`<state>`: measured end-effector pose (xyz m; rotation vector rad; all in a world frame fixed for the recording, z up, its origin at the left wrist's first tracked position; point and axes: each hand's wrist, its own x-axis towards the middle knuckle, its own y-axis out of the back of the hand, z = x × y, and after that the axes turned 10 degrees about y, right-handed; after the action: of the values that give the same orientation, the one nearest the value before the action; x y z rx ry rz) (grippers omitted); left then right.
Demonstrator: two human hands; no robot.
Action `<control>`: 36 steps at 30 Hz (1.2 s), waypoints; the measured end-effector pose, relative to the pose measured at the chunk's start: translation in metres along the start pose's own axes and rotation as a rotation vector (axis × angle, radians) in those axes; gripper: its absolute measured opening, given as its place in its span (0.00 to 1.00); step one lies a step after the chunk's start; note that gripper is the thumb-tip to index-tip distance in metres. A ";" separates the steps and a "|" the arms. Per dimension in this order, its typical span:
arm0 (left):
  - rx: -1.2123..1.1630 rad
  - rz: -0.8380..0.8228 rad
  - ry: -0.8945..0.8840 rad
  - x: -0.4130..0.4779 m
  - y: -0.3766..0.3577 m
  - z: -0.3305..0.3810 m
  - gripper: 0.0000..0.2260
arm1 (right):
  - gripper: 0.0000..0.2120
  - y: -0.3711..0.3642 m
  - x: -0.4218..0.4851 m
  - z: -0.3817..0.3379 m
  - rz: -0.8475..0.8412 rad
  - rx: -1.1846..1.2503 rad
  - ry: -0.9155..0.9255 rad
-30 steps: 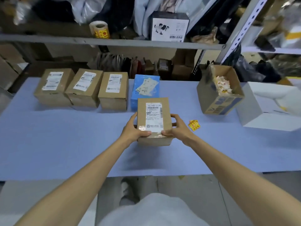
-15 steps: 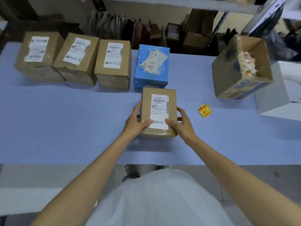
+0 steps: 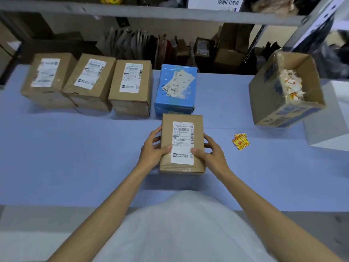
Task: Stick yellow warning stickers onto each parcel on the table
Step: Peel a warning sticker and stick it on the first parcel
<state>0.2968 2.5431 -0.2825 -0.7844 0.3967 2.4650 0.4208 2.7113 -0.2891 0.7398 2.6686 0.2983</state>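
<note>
Far-left brown cardboard parcel (image 3: 47, 80), second brown cardboard parcel (image 3: 88, 82), third brown cardboard parcel (image 3: 130, 86): a row at the back of the pale blue surface (image 3: 75, 157), side by side. Each has a white label face up and its long axis running away from the person.

Left hand (image 3: 153, 150): grips the left long side of the small brown cardboard parcel (image 3: 182, 142). The thumb lies on the top face at the left edge of the white shipping label, and the fingers curl against the side.

Small brown cardboard parcel: middle of the surface, directly before the person, label uppermost with its print upright to the viewer. The long axis points away from the person. The far short end lies just before the blue rectangular parcel (image 3: 175, 87); contact cannot be told.

Right hand (image 3: 211, 154): grips the right long side likewise, thumb on the label's lower right corner, fingers wrapped along the side.

Yellow warning stickers (image 3: 240, 141): small overlapping stack, flat on the surface, near the right hand but apart from it.

Open brown cardboard carton (image 3: 268, 103): back right, holding crumpled white scraps (image 3: 290, 84) with yellow and red marks.

White box (image 3: 328, 120): far right, partly out of frame.
</note>
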 end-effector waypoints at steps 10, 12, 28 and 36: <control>-0.015 -0.039 0.014 0.005 0.004 0.001 0.31 | 0.36 0.000 0.001 0.001 -0.012 -0.035 0.006; -0.028 -0.045 0.011 0.004 0.003 0.000 0.31 | 0.36 0.000 0.001 0.001 -0.016 -0.053 0.008; 0.015 -0.029 -0.009 0.003 0.002 0.000 0.31 | 0.29 0.076 0.033 0.068 0.113 -0.770 -0.139; 0.010 -0.045 -0.001 0.003 0.003 0.001 0.30 | 0.11 0.041 0.015 0.069 -0.081 -1.129 0.196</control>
<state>0.2927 2.5420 -0.2836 -0.7803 0.3864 2.4198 0.4541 2.7608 -0.3441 0.2206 2.1241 1.6991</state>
